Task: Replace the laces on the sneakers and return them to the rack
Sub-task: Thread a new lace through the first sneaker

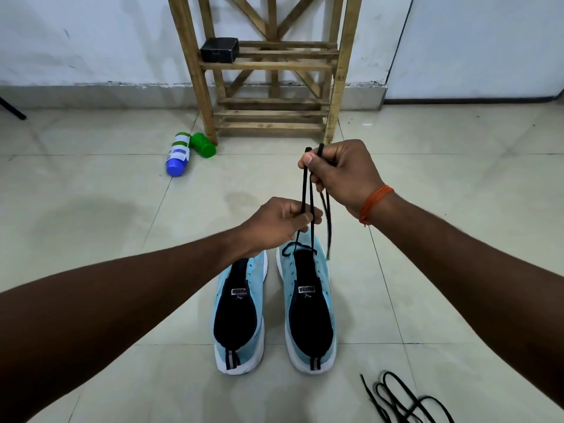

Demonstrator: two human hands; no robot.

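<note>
Left hand (280, 222) and right hand (345, 175) pinch lace (304, 190); rack (265, 66) holds black box (219, 50).

Tally by kind
Two sneakers (238, 315) (309, 312), two bottles (178, 154) (204, 145), one held lace (303, 190), one loose lace bundle (399, 403), one rack (268, 66), one black box (219, 50).

Small black box (219, 50); blue-capped bottle (178, 155), green container (203, 145) lying on floor (91, 184).
</note>
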